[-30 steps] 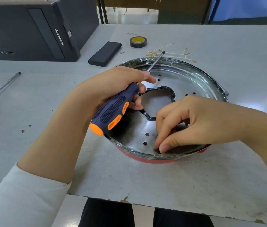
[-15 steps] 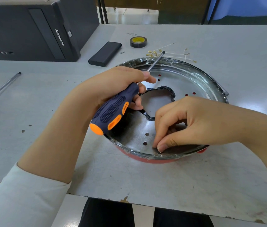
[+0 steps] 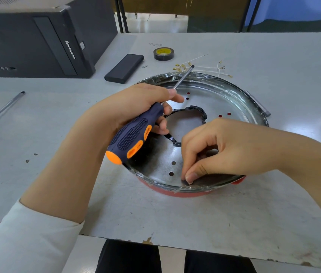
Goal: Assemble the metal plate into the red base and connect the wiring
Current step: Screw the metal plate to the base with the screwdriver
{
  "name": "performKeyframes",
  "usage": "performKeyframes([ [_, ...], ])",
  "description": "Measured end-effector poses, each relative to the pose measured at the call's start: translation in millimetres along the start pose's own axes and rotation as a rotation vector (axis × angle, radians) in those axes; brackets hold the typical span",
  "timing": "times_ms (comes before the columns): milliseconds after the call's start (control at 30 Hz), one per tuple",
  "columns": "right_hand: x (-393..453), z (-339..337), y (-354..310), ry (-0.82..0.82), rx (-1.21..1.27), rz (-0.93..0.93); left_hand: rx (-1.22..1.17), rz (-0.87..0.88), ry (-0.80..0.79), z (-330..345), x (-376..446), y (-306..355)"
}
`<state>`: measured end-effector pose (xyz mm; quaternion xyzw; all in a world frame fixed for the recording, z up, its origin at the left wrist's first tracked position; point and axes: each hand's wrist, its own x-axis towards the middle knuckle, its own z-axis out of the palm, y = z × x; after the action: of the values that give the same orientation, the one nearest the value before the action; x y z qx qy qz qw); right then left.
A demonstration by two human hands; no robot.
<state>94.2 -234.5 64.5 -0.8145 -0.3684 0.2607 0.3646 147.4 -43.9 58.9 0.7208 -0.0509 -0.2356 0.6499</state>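
At the far left edge of the grey table (image 3: 234, 223) a long metal rod (image 3: 1, 110) lay slanted, well apart from your work, and behind it stood a black computer case (image 3: 37, 40). Your left hand (image 3: 134, 107) was curled round the dark blue and orange handle of a screwdriver (image 3: 136, 134); the handle's orange butt pointed toward you over the near-left rim of the dish, and the steel shaft ran up and away past your fingers to a tip that lay over the far rim. Beyond that hand, a flat black case (image 3: 125, 67) and a roll of black tape (image 3: 164, 54) sat on the table, with small brass terminals (image 3: 181, 67) and thin white wires (image 3: 212, 67) scattered just behind the dish.

The metal plate (image 3: 214, 101) was seated inside the red base (image 3: 185, 193), which stood near the middle of the table; only a strip of red showed under the near rim. The plate had a large central opening edged in black, and small holes around it.

Your right hand (image 3: 224, 150) rested on the near part of the plate with its fingers bent down, thumb and forefinger pinched together on a small dark piece (image 3: 185, 182) at the near rim. I could not tell what that piece was.
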Motion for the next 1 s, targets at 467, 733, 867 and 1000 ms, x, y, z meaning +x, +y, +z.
performKeyframes([
  [467, -0.6, 0.4, 2.1, 0.018, -0.013, -0.028, 0.013, 0.002, 0.003, 1.2, -0.4, 0.7],
  [733, -1.7, -0.4, 1.7, 0.022, 0.007, -0.042, 0.011, 0.008, -0.005, -0.3, -0.3, 0.7],
  [867, -1.6, -1.3, 3.3, 0.035, 0.006, -0.047, 0.009, 0.004, -0.013, -1.9, 1.0, -0.2],
  [1000, -4.8, -2.9, 2.7, 0.084, 0.036, -0.069, 0.024, 0.0, -0.016, -4.8, 1.3, -0.9],
])
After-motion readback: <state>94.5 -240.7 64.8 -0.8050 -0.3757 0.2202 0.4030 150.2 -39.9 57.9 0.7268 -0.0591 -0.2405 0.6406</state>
